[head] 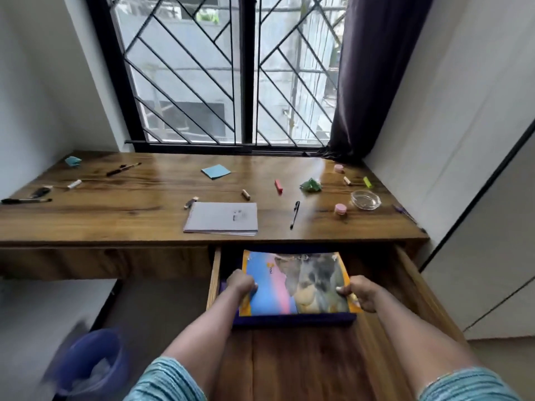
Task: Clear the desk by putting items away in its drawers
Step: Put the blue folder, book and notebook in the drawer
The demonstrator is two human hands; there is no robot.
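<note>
From the head camera, the left hand (241,285) and the right hand (357,293) each pinch one side of a colorful book (295,282), held flat over the open drawer (411,279) at 6 o'clock. Best to lower it gently and level, so it lies flat on the dark thing under it. The notepad (221,217) and black pen (295,214) wait on the desk (115,215) at 12 o'clock.

Pink jars: two (339,168) (340,209). Spiral notepad (221,218): one. Glass bowl (365,200): one. Blue sticky pad (216,171): one.
</note>
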